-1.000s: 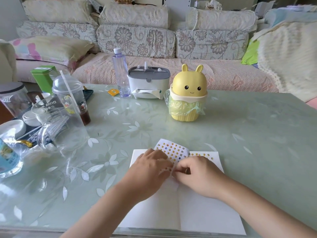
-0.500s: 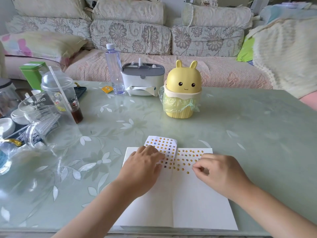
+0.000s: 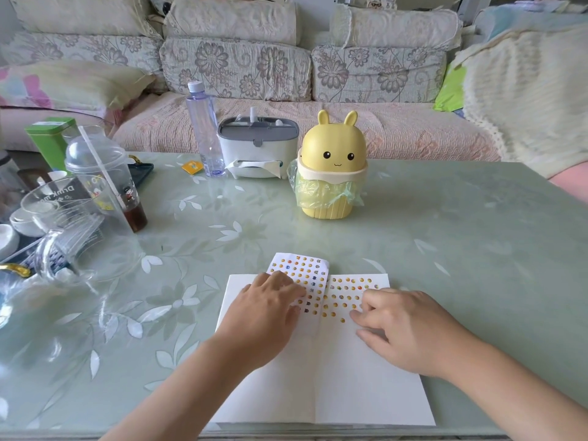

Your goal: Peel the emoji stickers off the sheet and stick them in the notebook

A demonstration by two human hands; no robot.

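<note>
An open white notebook (image 3: 366,393) lies at the table's near edge. A white sticker sheet (image 3: 302,268) with rows of small emoji stickers lies over the top of its left page, its far end sticking out past the notebook. My left hand (image 3: 264,310) rests on the sheet with relaxed fingers, covering its near part. Rows of emoji stickers (image 3: 346,288) sit stuck on the top of the right page. My right hand (image 3: 404,323) is on that page just right of them, fingertips touching the paper. Whether a sticker is under its fingertips is hidden.
A yellow bunny-shaped bin (image 3: 332,163) with a bag stands mid-table. Behind it are a tissue box (image 3: 257,148) and a water bottle (image 3: 203,128). At the left stand a lidded cup with a straw (image 3: 105,173), a glass jug (image 3: 70,230) and a green tin (image 3: 51,138). A sofa runs behind the table.
My right hand has left the sticker sheet and moved right onto the right page, where its fingertips now touch down. My left hand has stayed on the sheet.
</note>
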